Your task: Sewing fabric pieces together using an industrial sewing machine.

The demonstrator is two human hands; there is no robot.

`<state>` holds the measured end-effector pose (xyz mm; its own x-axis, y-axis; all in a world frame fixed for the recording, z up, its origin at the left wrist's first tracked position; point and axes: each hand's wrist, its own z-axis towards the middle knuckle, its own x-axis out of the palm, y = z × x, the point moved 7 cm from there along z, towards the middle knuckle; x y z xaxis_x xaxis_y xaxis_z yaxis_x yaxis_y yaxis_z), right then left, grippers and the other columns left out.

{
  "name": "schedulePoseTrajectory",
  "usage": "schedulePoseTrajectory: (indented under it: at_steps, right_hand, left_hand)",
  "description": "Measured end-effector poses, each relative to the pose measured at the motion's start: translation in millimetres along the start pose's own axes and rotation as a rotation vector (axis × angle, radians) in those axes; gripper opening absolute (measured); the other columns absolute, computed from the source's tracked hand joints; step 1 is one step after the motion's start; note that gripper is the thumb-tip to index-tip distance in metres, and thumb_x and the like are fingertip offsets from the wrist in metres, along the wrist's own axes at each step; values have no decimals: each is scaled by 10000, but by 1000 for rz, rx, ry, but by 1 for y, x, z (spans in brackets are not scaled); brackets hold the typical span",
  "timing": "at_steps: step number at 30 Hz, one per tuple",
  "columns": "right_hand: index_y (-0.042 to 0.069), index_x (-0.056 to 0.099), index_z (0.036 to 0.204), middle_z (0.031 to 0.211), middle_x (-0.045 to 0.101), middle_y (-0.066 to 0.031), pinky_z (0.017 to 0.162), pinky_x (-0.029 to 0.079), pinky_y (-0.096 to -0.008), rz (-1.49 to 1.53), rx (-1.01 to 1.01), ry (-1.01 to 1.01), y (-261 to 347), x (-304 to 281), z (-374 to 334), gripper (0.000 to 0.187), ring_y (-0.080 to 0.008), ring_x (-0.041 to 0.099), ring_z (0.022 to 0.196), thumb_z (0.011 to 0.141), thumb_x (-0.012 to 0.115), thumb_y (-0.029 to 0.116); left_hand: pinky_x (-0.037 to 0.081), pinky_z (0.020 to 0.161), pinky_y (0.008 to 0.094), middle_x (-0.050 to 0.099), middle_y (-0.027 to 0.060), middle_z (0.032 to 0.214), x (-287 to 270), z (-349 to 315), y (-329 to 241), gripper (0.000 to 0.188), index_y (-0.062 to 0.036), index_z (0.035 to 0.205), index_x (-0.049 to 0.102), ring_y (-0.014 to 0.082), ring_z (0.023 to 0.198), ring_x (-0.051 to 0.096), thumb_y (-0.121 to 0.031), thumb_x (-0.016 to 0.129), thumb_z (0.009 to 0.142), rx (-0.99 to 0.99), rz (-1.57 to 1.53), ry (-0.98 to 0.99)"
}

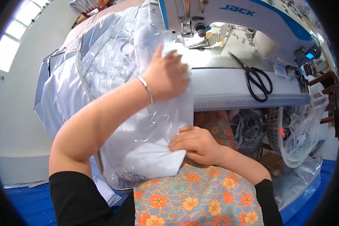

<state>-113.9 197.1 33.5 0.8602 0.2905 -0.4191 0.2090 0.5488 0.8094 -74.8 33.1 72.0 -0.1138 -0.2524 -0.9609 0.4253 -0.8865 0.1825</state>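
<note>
Right hand (199,145) pinches the white fabric (160,156), edge running far toward the sewing machine (233,20); left hand (167,75) nearer it, grip unclear.

The left hand (167,77), blurred with fingers extended, is over the white material (154,124), left of the exposed surface (218,81). The right hand (199,145) grips the white material outside the surface's front edge. Black scissors (248,69) lie near that edge.
</note>
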Motion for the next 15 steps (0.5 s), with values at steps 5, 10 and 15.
schedulePoseTrajectory:
  at_steps: [5,10,15]
  right_hand:
    - [98,736,1022,1060,745,-46,1044,474,-433,7,19,4,-16,-5,1,294,-224,693,1063,767,643,-15]
    - [97,737,1013,1016,747,-40,1042,468,-465,71,35,-80,-37,-29,13,200,-256,695,1010,825,688,52]
    - [138,720,1043,1140,718,-50,1043,468,-479,-290,-67,-141,-35,-30,20,272,-262,676,1054,781,702,68]
  left_hand:
    - [157,1224,564,573,184,1350,18,-1,-6,595,12,1428,486,308,1348,489,-283,509,912,-123,-124,314]
    - [159,1228,551,565,202,1363,17,5,-6,623,35,1452,442,302,1357,483,-278,478,914,-106,-117,445]
    - [167,1225,545,564,207,1371,29,6,-2,619,41,1455,433,299,1365,478,-253,461,912,-89,-44,419]
